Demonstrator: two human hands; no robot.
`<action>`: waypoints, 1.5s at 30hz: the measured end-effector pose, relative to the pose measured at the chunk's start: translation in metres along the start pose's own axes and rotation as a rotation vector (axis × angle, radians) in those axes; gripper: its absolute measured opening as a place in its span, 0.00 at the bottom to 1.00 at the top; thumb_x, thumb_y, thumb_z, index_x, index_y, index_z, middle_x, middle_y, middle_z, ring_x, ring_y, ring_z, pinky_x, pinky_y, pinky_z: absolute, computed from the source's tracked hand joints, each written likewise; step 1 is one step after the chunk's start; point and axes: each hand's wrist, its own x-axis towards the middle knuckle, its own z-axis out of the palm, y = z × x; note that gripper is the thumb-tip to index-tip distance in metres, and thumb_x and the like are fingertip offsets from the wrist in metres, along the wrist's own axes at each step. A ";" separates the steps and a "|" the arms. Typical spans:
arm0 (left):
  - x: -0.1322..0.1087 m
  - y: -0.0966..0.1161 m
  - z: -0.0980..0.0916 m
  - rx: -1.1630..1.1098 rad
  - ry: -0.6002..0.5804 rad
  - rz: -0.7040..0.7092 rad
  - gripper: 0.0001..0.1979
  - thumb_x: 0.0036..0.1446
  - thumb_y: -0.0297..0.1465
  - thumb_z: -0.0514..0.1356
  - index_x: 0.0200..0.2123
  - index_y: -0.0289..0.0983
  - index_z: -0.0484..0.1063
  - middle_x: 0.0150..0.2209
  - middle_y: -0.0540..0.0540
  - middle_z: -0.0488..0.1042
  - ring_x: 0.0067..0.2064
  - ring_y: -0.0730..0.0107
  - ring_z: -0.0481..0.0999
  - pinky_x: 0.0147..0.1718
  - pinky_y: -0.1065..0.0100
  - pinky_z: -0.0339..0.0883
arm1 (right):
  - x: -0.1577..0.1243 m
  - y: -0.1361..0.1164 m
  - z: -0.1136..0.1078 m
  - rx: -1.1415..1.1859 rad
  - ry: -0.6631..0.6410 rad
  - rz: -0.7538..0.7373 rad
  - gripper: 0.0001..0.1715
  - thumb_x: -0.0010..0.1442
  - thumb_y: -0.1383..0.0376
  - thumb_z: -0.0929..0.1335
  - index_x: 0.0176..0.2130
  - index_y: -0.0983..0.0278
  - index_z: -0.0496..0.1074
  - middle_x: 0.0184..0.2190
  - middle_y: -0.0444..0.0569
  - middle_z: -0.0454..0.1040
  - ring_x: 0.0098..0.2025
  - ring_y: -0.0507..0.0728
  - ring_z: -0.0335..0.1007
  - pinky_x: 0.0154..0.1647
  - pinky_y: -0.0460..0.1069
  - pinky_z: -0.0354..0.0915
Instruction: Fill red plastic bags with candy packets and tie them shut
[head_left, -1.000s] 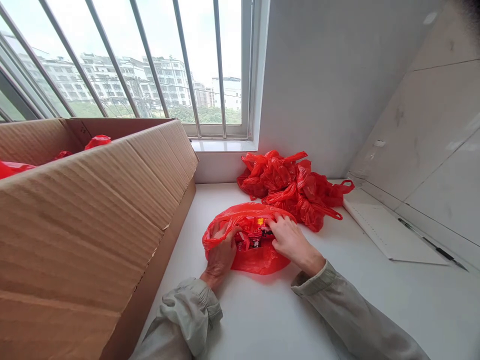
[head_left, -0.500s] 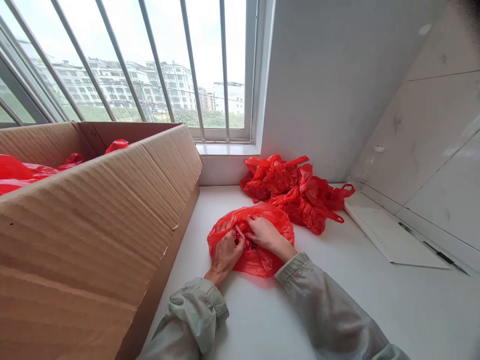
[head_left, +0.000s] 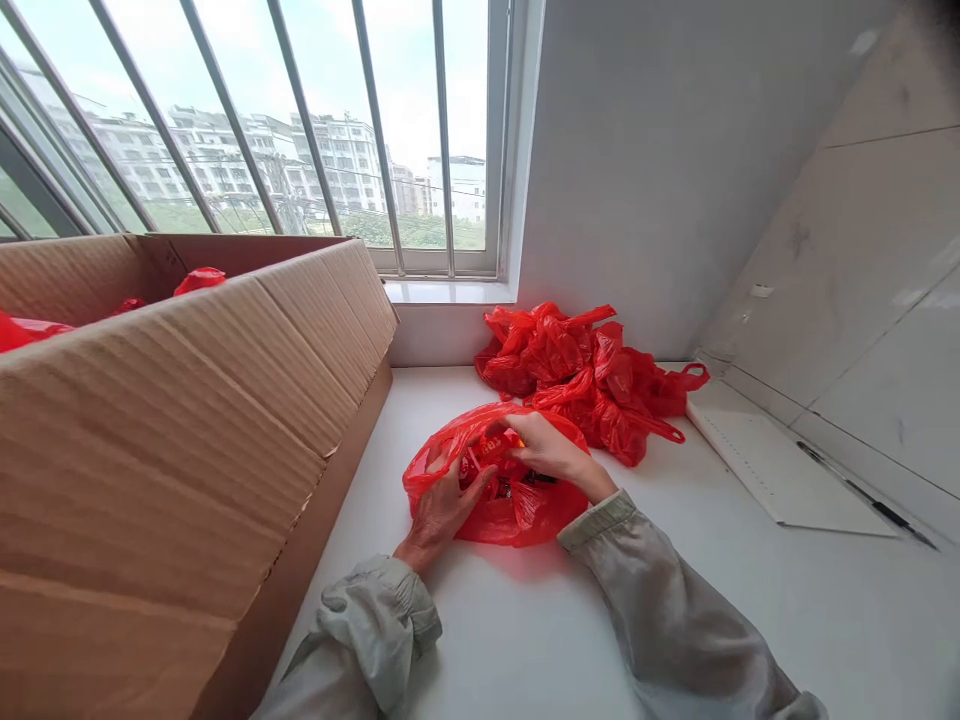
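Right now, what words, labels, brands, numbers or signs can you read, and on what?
No text is legible.
Small red packets in the open red plastic bag: pale marks, too small and blurred to read.
White rectangular paper pad: a row of tiny marks, too small to identify.
Brown corrugated cardboard box: no lettering visible.

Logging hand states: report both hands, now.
Left hand: thumb spread, fingers inside the red bag; grip unclear.
Right hand: fingers curled at packets inside it; hold unclear.
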 end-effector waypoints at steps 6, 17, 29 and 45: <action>0.003 -0.002 0.000 -0.080 0.019 -0.060 0.16 0.60 0.47 0.57 0.41 0.42 0.74 0.40 0.46 0.80 0.41 0.60 0.79 0.42 0.61 0.71 | 0.003 0.004 0.005 0.009 -0.031 -0.001 0.22 0.52 0.78 0.64 0.44 0.63 0.75 0.44 0.49 0.78 0.47 0.57 0.73 0.50 0.51 0.66; 0.005 0.001 0.001 -0.035 0.156 -0.012 0.17 0.61 0.46 0.56 0.36 0.41 0.77 0.37 0.45 0.81 0.39 0.58 0.78 0.45 0.60 0.70 | 0.000 -0.008 0.003 0.070 -0.074 0.016 0.08 0.56 0.73 0.66 0.35 0.66 0.76 0.33 0.46 0.78 0.35 0.54 0.69 0.39 0.47 0.62; 0.007 0.003 -0.001 -0.415 0.125 -0.138 0.13 0.53 0.44 0.65 0.32 0.41 0.79 0.32 0.49 0.80 0.37 0.61 0.78 0.40 0.65 0.71 | 0.003 -0.005 0.003 0.177 0.040 0.080 0.03 0.55 0.65 0.73 0.31 0.63 0.79 0.32 0.47 0.80 0.37 0.56 0.74 0.43 0.49 0.64; 0.012 0.002 -0.001 -0.998 0.171 -0.514 0.17 0.34 0.39 0.74 0.25 0.37 0.76 0.26 0.49 0.79 0.30 0.60 0.79 0.28 0.66 0.71 | 0.007 -0.002 0.013 0.409 0.086 0.180 0.08 0.49 0.64 0.74 0.24 0.63 0.73 0.25 0.42 0.74 0.32 0.54 0.69 0.39 0.48 0.62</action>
